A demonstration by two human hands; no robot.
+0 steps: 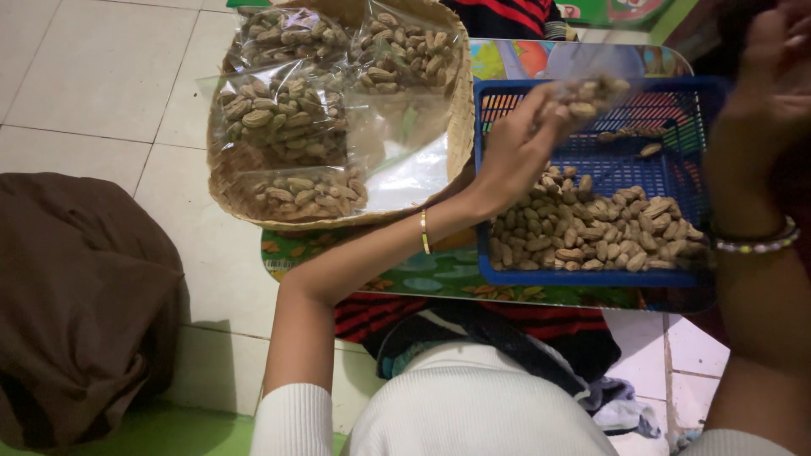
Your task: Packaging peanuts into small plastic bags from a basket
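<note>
My left hand (517,145) is raised over a blue plastic basket (583,276) and is closed on a handful of peanuts in their shells (589,93), which sit inside a clear plastic bag (591,63). A gold bangle circles that wrist. My right hand (770,80) is at the top right, close to the camera and blurred, with a beaded bracelet on the wrist; it seems to pinch the bag's upper edge. Loose peanuts (596,228) fill the near half of the basket.
A woven round tray (456,127) at the left holds several filled clear bags of peanuts (283,114). Both sit on a low colourful table (439,274). A brown cloth bundle (80,295) lies on the white floor tiles at left. Another person's striped clothing (507,15) shows at the top.
</note>
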